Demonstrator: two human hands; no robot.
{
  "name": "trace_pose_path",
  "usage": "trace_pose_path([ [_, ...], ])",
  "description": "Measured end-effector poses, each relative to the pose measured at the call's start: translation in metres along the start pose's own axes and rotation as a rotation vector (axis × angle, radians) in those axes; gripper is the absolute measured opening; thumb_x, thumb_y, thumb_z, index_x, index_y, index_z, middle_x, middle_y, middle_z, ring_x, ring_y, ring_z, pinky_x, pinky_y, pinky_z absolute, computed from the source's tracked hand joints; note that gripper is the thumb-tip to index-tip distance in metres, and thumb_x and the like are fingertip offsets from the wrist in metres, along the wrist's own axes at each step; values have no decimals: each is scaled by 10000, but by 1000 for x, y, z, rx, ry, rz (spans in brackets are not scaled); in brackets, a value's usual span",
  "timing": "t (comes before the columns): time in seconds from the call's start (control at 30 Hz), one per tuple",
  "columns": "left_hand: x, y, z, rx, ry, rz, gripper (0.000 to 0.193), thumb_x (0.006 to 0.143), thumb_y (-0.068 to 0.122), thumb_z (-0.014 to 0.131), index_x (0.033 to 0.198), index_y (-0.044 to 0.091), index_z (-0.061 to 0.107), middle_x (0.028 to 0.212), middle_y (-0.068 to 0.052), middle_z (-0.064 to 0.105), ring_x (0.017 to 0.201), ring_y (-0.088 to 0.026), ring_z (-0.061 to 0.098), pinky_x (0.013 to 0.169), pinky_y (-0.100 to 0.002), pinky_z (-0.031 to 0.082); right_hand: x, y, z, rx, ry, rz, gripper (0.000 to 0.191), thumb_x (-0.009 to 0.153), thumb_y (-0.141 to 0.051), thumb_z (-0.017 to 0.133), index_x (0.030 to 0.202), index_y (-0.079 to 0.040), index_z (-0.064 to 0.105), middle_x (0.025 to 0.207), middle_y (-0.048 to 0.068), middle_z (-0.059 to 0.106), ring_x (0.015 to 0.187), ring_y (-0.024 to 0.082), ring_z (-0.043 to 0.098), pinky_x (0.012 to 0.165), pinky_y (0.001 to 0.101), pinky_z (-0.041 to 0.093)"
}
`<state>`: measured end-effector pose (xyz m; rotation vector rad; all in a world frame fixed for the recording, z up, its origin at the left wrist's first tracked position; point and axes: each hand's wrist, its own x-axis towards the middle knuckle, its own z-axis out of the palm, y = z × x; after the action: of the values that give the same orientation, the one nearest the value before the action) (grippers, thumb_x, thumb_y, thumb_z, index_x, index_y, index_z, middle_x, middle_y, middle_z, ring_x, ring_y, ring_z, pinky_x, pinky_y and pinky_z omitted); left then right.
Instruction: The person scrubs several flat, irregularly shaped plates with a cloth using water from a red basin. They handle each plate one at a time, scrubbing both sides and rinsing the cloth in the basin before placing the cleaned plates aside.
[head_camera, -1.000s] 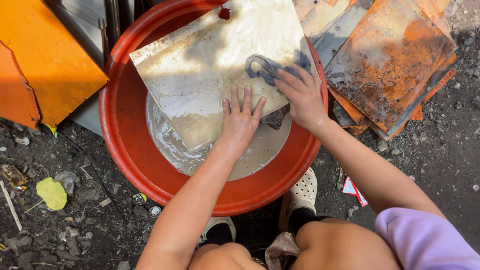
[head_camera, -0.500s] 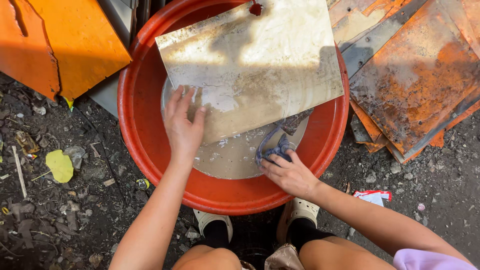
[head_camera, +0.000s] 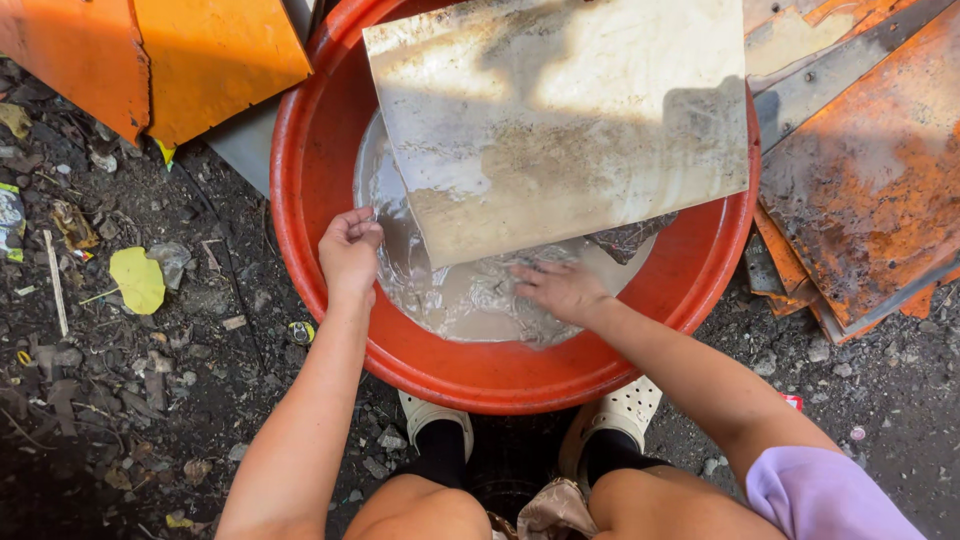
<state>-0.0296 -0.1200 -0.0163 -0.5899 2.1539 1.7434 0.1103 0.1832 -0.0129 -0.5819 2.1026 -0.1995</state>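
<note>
Grey tile (head_camera: 560, 130) tilted in red basin (head_camera: 300, 180), left hand (head_camera: 349, 250) at its lower corner

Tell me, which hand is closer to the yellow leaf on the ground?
The left hand. It sits at the left inner side of the red basin, across the rim from the yellow leaf. The right hand is in the muddy water, farther right.

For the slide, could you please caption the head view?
Left hand and right hand in murky water beneath a metal sheet in a red basin.
</note>
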Motion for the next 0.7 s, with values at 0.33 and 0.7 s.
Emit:
trace_pose_path([
  [0.33,-8,17,22,-42,-44,-41,206,994,148,644,1142,9,677,920,-14,669,812,-100,635,785,-257,519,15,-24,25,135,391,7,555,629,57,705,1174,-20,633,1375,236,526,1287,465,491,1043,545,415],
  [0.7,-50,63,70,32,-278,105,775,789,58,801,1413,10,343,1247,-158,648,1147,-234,645,953,-349,533,-133,-25,-121,837,810,-348,354,722,15,736,1057,-81,672,1067,76,720,1031,273,717,890,375,557],
])
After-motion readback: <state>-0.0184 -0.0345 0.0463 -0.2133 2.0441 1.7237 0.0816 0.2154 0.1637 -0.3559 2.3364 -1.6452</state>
